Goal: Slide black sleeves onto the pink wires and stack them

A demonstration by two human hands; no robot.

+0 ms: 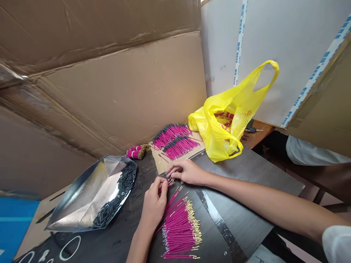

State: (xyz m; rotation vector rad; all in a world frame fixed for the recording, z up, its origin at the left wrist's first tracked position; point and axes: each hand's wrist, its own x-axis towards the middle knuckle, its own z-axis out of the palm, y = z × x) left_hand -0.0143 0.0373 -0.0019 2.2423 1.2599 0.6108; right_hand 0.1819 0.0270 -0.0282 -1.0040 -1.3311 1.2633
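The left hand (154, 204) pinches the tip of a thin magenta wire with a metal end (168, 183) between thumb and forefinger, just above the loose pile of magenta wires with gold-coloured tips (181, 230) that lies fanned out near the front edge of the dark wooden surface (246, 175). The right hand (186, 171) rests just beyond it, its fingers (173, 168) curled and pressed down on the same small cluster of wire ends; whether they grip anything cannot be told.

Toward the left edge of the surface sits a shiny angular silver metal tray (90, 193), tilted, with a heap of short black tube pieces (120, 193) banked along its right rim; a few of these lie scattered beside it. Farther back, on a brown cardboard sheet (161, 162), lie rows of magenta wires capped in black (174, 138), and beside them a small tied bundle of magenta wires (135, 151). At the back right corner stands a crumpled yellow plastic carrier bag (227, 120), mouth open, with red and yellow contents partly showing inside.
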